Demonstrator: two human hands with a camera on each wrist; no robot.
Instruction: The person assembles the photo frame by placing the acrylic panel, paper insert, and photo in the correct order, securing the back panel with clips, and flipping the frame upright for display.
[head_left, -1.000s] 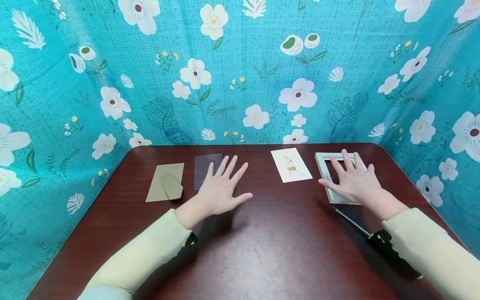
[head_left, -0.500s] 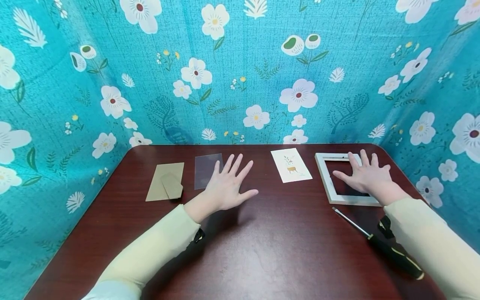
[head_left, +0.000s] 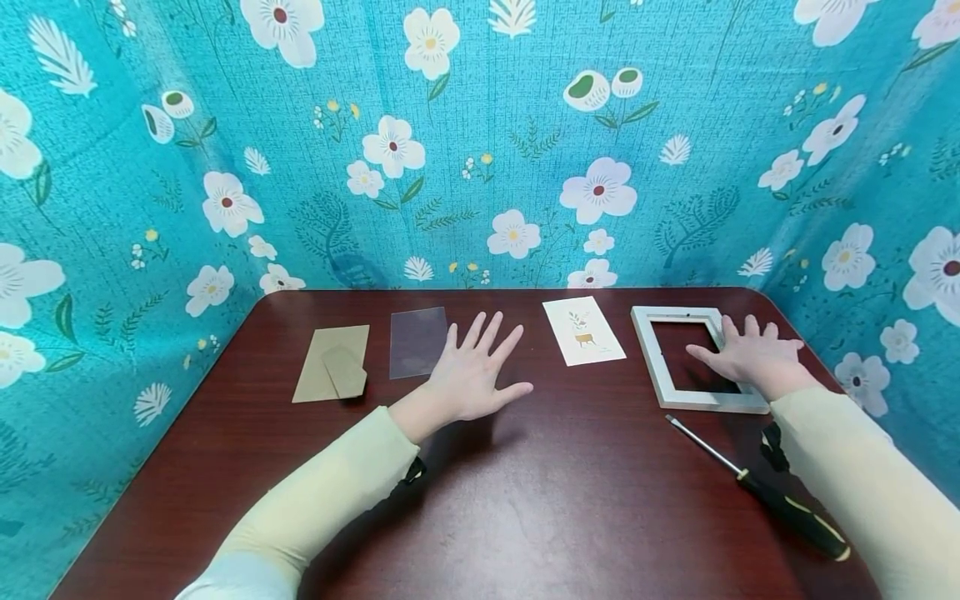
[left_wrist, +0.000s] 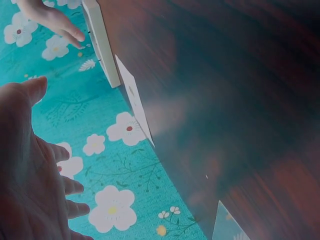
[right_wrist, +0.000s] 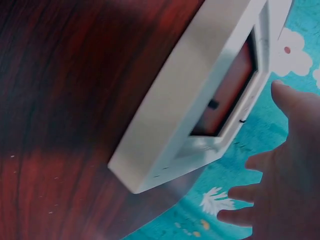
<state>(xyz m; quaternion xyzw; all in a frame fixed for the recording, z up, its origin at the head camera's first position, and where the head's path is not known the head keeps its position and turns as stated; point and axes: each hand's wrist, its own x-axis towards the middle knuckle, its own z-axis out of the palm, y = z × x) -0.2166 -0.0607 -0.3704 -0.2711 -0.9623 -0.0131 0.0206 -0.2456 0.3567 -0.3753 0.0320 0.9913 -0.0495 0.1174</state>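
While both my hands hang over the dark red table, the fingers of my left hand are straight and spread wide, with the thumb out to the right. The clear sheet lies far and left of that palm, its right edge near my little finger as seen from my head. My left wrist view shows this hand raised apart from the tabletop.

My right hand is spread too, fingers wide, above the right side of the white frame. From my head, the thumb crosses over the frame's opening and the other fingers hide part of its right side; my right wrist view shows a gap between them and the frame, which lies flat at the far right.

Between my two hands, just left of the frame, is the printed card. The brown backing board, with its stand flap, lies left of the clear sheet. On the near side of the frame, the screwdriver points its tip far and left, its handle beside my right sleeve.
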